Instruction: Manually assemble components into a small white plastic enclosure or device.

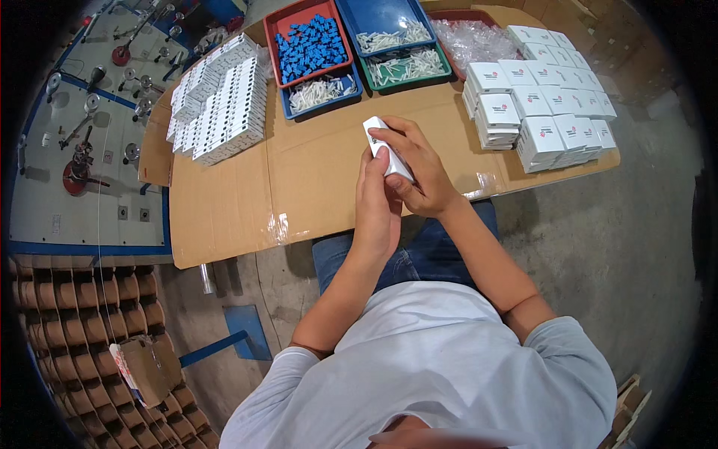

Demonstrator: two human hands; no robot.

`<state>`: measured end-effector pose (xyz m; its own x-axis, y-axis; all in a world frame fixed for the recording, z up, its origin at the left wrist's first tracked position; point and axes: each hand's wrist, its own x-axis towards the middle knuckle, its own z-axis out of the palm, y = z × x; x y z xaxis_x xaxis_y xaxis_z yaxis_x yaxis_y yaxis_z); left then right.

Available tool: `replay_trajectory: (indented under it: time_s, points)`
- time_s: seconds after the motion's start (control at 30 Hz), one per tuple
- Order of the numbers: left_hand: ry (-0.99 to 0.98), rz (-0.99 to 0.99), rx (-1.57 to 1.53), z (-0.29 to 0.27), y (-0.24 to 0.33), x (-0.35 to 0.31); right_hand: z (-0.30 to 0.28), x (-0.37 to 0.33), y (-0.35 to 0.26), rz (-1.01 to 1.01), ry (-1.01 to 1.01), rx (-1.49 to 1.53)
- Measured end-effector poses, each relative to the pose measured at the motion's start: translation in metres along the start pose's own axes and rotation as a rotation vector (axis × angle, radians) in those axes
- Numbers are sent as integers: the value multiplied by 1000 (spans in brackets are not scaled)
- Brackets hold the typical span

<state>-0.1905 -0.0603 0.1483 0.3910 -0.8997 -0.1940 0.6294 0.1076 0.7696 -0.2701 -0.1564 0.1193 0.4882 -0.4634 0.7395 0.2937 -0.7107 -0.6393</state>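
On a brown cardboard-topped counter [314, 187], stacked white boxes [557, 101] are arrayed at the frame's upper right; at centre, a small white rectangular object [374, 124] is pinched by the fingers of left hand [378, 198] and right hand [425, 166].

Left fingers [378, 165] and right fingers [406, 129] clasp a white box [399, 166] — over a cardboard sheet [314, 168].

Fisheye head view, looking steeply down
From above the wearer's pale shirt [449, 359], it faces forward over the bench [314, 179], close by, its near edge crossing mid-frame.
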Motion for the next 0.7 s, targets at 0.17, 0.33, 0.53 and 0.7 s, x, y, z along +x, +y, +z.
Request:
replay_trajectory:
  time_s: [0.17, 0.33, 0.53, 0.7]
  points:
    - [70, 38, -13, 12, -6, -6, 3, -3, 3, -67, 17, -49]
    - [101, 76, -9, 10, -8, -8, 7, -6, 6, -88, 20, -62]
    - [86, 116, -44, 14, -6, -12, 10, -6, 4, -102, 28, -66]
    - [124, 96, -43, 15, -7, -14, 11, -8, 4, -89, 30, -59]
